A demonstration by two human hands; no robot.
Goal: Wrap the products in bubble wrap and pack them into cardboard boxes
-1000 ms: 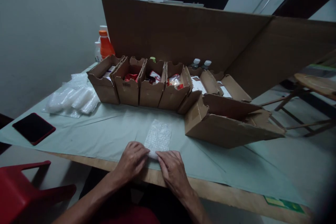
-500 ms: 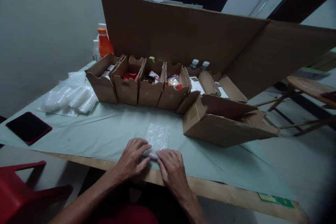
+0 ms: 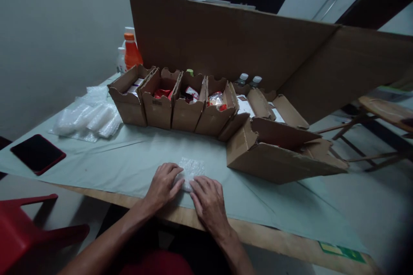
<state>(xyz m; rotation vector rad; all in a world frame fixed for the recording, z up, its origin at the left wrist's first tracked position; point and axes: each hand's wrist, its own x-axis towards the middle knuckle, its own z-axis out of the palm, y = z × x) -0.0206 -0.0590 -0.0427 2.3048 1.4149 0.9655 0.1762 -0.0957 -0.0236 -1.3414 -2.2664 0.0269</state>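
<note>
A small piece of bubble wrap [image 3: 192,167] lies on the pale green tablecloth close to the table's front edge, its near end rolled or folded into a bundle. My left hand [image 3: 164,185] grips the left end of that bundle between thumb and fingers. At the right end, my right hand [image 3: 208,197] has its fingers curled over the wrap with the thumb on the near side. Whatever may be inside the wrap is hidden.
Several cardboard bins [image 3: 158,111] with packaged goods stand in a row behind the hands. Another cardboard bin [image 3: 277,161] is at right. Bubble wrap pieces [image 3: 85,116] and a dark tablet-like device [image 3: 38,154] lie at left. A red stool [image 3: 22,232] stands below.
The near end of the bubble wrap has been rolled farther away from me, so less flat wrap shows. Both hands have moved slightly forward with it, and the view has shifted a little.
</note>
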